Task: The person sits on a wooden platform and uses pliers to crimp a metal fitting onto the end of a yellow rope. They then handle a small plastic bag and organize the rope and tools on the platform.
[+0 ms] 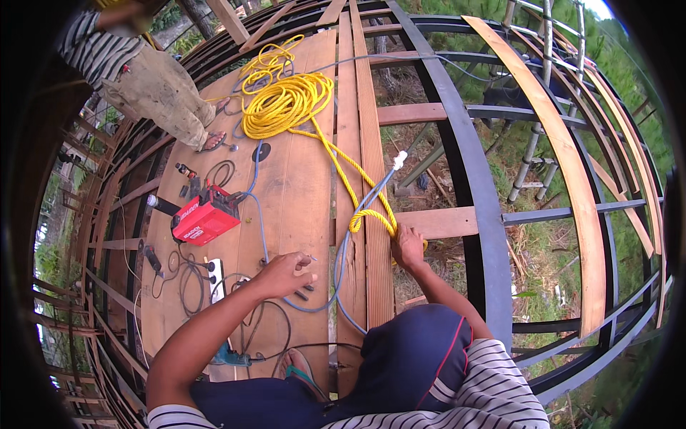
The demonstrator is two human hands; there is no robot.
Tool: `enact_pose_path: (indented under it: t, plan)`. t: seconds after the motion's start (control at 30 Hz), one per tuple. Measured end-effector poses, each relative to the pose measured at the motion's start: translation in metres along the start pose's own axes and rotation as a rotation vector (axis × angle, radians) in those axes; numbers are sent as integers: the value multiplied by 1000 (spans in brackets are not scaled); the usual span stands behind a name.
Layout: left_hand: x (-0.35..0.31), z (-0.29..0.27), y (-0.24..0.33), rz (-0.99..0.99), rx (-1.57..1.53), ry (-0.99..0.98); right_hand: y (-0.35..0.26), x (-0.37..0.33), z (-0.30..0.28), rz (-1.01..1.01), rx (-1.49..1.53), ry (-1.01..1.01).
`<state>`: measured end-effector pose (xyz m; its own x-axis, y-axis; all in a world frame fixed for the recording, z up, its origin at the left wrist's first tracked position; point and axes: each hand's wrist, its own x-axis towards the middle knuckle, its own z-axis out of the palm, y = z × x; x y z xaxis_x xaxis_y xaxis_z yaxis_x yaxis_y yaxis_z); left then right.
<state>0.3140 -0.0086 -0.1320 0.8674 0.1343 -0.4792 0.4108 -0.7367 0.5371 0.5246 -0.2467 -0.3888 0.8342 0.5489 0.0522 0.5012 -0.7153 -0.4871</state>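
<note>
My right hand (409, 249) is closed around the yellow rope (374, 214) at the edge of a ridged wooden beam (379, 286). From there the rope runs back to a big loose coil (282, 107) on the boards. A blue-grey cable (341, 264) passes by the rope loop, and its white end (400, 159) sticks out past the beam. Over the boards, my left hand (289, 275) hovers with fingers half curled and apart, apparently holding nothing. Small dark pieces (304, 292) lie just below it.
A red welding machine (204, 216), a white power strip (216, 279) and tangled black cables occupy the boards at left. Another person (153, 89) stands at the far left. Dark metal beams (468, 143) frame open gaps with ground far below on the right. A teal power tool (230, 355) lies near my foot.
</note>
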Motion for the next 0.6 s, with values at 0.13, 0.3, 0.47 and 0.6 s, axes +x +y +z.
enact_pose_path:
  t: [0.13,0.3,0.47,0.6]
  plan:
    - [130,131,-42,-220,-60,468,9,9,-46,-47,510,89]
    - [150,164,-38,-399,-167,659,-24,43,-135,71,906,0]
    - [89,143,-68,-295,-540,992,-45,124,-237,283,1101,-24]
    - [38,137,-70,-77,-805,1337,-121,207,-314,173,1008,257]
